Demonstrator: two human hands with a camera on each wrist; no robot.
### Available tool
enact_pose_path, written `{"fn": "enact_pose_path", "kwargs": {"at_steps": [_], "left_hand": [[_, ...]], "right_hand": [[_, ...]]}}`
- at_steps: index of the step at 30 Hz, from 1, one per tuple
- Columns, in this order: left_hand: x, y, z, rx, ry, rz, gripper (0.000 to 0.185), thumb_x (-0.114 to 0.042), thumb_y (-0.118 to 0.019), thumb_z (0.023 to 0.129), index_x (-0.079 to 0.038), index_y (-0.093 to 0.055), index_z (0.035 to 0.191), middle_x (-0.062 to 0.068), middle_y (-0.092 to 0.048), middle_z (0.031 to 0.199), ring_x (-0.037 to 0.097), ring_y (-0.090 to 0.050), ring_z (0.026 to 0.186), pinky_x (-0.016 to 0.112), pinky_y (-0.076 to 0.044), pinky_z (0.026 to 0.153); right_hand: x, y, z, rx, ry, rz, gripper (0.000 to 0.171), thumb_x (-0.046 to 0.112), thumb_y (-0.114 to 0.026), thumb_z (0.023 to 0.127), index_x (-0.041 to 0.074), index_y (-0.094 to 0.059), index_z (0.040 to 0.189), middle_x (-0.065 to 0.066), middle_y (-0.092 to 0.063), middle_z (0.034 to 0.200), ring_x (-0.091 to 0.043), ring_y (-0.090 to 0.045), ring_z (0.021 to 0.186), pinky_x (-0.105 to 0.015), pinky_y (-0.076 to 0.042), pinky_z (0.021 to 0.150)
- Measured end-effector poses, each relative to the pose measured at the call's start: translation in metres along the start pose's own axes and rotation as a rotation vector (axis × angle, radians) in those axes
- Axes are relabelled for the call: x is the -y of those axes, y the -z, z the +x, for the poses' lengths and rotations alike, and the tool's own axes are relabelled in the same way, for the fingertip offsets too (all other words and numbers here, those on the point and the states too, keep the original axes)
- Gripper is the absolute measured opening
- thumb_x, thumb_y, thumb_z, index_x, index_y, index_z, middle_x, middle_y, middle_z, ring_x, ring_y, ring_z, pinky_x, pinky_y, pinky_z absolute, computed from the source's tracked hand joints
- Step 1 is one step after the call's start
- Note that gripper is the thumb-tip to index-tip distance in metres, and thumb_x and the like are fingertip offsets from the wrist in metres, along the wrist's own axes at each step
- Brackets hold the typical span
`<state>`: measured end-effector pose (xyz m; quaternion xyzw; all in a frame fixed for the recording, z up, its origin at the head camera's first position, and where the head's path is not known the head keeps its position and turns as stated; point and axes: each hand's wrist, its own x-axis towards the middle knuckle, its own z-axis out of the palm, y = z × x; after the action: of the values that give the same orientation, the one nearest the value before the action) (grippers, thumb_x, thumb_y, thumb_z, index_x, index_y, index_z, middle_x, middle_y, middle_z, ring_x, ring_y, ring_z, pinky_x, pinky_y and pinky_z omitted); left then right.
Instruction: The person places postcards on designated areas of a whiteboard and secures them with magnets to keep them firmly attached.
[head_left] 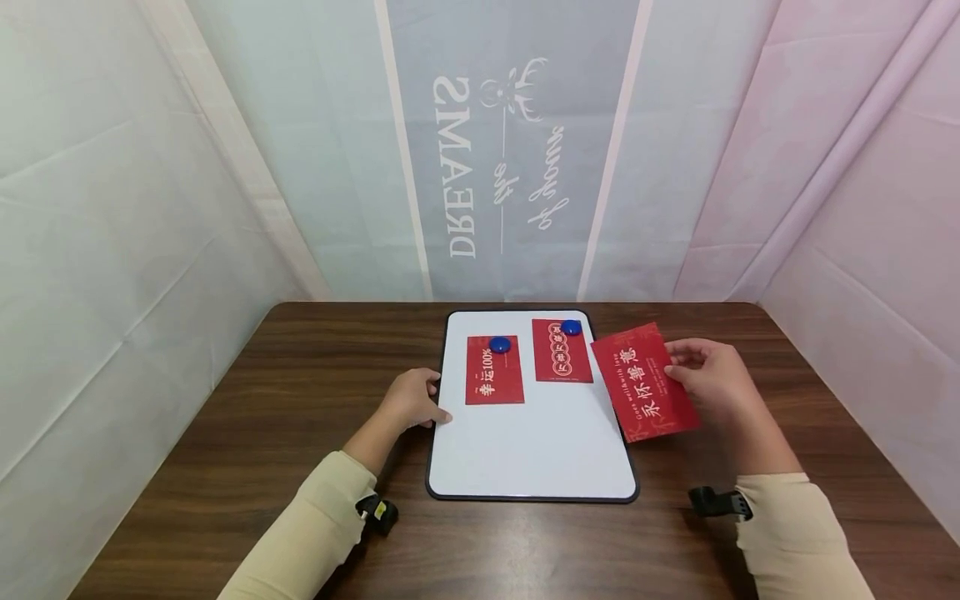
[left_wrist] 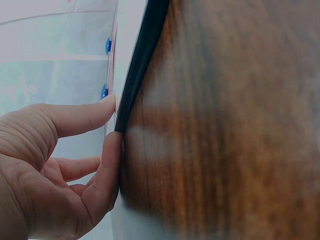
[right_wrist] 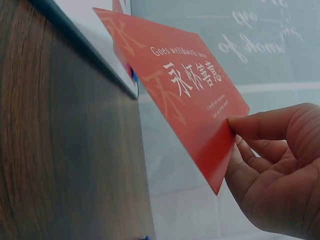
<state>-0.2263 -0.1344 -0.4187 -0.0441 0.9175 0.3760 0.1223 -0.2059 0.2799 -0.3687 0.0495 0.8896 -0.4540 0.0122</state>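
Observation:
A whiteboard (head_left: 525,458) with a dark frame lies on the table. My left hand (head_left: 414,398) grips its left edge, and in the left wrist view the thumb (left_wrist: 85,119) touches the white face while a finger bears on the dark rim. In my right hand (head_left: 716,375) is a red card (head_left: 645,383) with white lettering, pinched by its right edge between thumb and fingers. This card is raised and tilted, overlapping the board's right edge in the head view. Two other red cards, one left (head_left: 495,383) and one right (head_left: 562,362), lie on the board, each under a round blue magnet.
The brown wooden table (head_left: 300,400) extends around the board. Behind it hangs a pale curtain (head_left: 345,167) with mirrored lettering, and more fabric closes both sides. A small blue thing (right_wrist: 146,238) shows at the bottom of the right wrist view.

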Motion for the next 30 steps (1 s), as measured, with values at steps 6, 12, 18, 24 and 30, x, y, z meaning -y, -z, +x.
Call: {"fn": "enact_pose_path", "kwargs": {"at_steps": [6,12,18,24,30], "left_hand": [[0.001,0.0,0.0,0.001,-0.001,-0.007,0.075,-0.009,-0.089,0.07,-0.003,-0.053,0.135,0.014,-0.059,0.108,0.018,-0.064,0.066,0.029,-0.058,0.061],[0.001,-0.001,0.001,0.005,-0.007,-0.017,0.076,-0.008,-0.089,0.069,-0.002,-0.053,0.135,0.014,-0.059,0.108,0.019,-0.064,0.07,0.03,-0.059,0.061],[0.002,-0.001,0.001,0.008,-0.008,-0.021,0.076,-0.008,-0.089,0.069,-0.002,-0.053,0.135,0.013,-0.059,0.107,0.02,-0.063,0.071,0.03,-0.059,0.061],[0.002,-0.002,0.001,0.003,-0.007,-0.02,0.076,-0.007,-0.089,0.068,-0.001,-0.053,0.135,0.014,-0.058,0.108,0.02,-0.063,0.071,0.03,-0.059,0.061],[0.002,-0.002,0.001,0.0,-0.005,-0.027,0.076,-0.007,-0.089,0.068,-0.002,-0.053,0.135,0.013,-0.058,0.107,0.02,-0.063,0.071,0.03,-0.059,0.061]], "right_hand": [[0.012,-0.009,0.003,0.058,0.052,-0.057,0.042,0.009,-0.063,0.094,-0.003,-0.053,0.133,-0.025,-0.056,0.118,-0.037,-0.056,0.103,-0.039,-0.059,0.074],[0.023,-0.02,0.005,0.134,0.064,-0.059,0.04,0.009,-0.065,0.093,0.0,-0.057,0.132,-0.022,-0.056,0.119,-0.036,-0.056,0.104,-0.04,-0.059,0.073],[0.035,-0.032,0.008,0.23,0.12,-0.109,0.036,0.008,-0.068,0.09,0.0,-0.063,0.125,-0.018,-0.061,0.11,-0.03,-0.059,0.096,-0.037,-0.059,0.072],[0.043,-0.046,0.01,0.285,0.217,-0.177,0.032,0.005,-0.071,0.087,0.002,-0.067,0.119,-0.012,-0.063,0.101,-0.026,-0.059,0.091,-0.037,-0.059,0.073],[0.055,-0.057,0.011,0.342,0.257,-0.219,0.032,0.005,-0.074,0.085,0.004,-0.07,0.116,-0.009,-0.063,0.099,-0.024,-0.058,0.089,-0.036,-0.059,0.074]]}}
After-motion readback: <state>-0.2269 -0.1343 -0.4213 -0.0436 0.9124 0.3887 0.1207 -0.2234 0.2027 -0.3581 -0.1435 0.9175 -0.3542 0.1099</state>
